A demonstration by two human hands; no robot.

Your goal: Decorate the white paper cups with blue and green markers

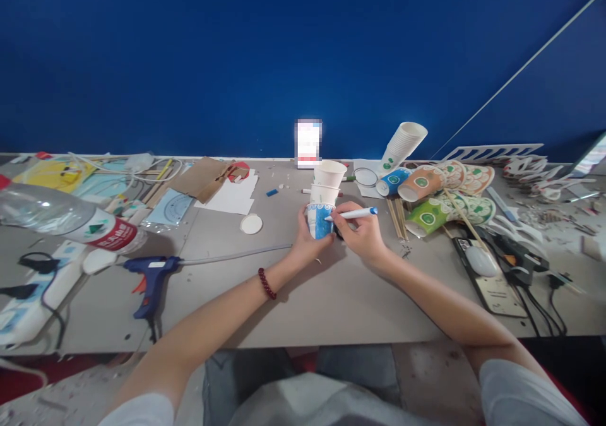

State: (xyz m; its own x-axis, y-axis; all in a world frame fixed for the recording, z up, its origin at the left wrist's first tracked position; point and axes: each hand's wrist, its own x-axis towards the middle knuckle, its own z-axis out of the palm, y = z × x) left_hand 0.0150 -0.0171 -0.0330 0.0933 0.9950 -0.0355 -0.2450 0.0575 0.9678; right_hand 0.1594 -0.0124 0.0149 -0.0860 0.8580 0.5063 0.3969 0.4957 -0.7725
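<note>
My left hand (305, 235) is wrapped round a blue and white paper cup (319, 219) standing on the grey table (265, 300). Two white paper cups (328, 183) are stacked on top of it. My right hand (360, 231) pinches a white marker with a blue cap (353, 214), its tip touching the side of the blue cup. A red bead bracelet (266, 283) sits on my left wrist.
A blue glue gun (150, 276) and a water bottle (71, 221) lie at the left. A white paper disc (250, 224) lies near the cups. Coloured paper cups (428, 195), wooden sticks and a tall cup stack (403, 143) crowd the right. Cables and a power strip (492, 284) lie far right.
</note>
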